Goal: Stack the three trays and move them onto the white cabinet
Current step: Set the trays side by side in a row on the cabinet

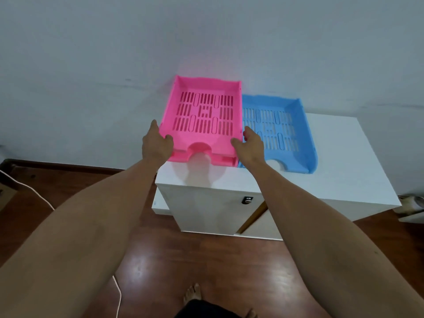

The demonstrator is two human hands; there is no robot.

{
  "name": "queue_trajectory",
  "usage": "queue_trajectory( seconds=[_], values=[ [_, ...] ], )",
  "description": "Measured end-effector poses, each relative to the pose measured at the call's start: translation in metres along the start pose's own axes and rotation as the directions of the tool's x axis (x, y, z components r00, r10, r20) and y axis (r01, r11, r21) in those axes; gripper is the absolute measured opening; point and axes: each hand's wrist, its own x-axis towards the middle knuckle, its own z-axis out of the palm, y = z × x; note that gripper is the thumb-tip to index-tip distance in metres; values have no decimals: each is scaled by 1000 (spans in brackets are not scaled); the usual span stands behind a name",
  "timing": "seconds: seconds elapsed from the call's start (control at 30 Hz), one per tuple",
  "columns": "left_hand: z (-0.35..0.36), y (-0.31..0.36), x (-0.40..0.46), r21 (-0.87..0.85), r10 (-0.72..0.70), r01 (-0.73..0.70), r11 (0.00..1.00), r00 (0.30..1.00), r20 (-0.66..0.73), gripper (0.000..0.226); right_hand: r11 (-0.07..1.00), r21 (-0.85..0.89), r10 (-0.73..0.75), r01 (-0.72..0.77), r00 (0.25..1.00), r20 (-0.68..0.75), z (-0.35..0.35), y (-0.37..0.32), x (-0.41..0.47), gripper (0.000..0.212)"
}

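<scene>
Head view shows both arms stretched forward, left hand (156, 143) and right hand (251, 145) grasping with their fingers the pink trays (204, 120) on the white cabinet (344, 157), beside the empty blue tray (280, 131).

Trays — two pink trays (203, 115), one nested on the other, only the lower one's front edge showing; one blue tray (278, 131). White cabinet (344, 157): one. Hands — two. White cable (41, 196) on the floor: one.

You get no readable text here: no labels, brands or numbers. The small dark plate (247, 199) on the white cabinet (344, 157) front is too blurred to read.
</scene>
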Motion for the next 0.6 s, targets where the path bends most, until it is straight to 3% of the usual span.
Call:
queue_trajectory(
  seconds=[0.1,0.17,0.4,0.6],
  values=[
    [-34,-25,50,-60,102,-98,993,992,70,42,997,-78,3,-12,994,-112,46,-35,3,28],
    [-30,-24,55,-26,128,-126,992,989,69,49,995,-91,33,-49,984,-176,40,-45,7,35],
    [-31,-31,49,-13,175,-175,985,983,59,43,994,24,112,-109,971,-213,54,-36,9,47],
    [-17,1,38,7,297,-298,954,953,49,42,995,82,86,-63,944,-319,12,-35,-1,51]
  ],
)
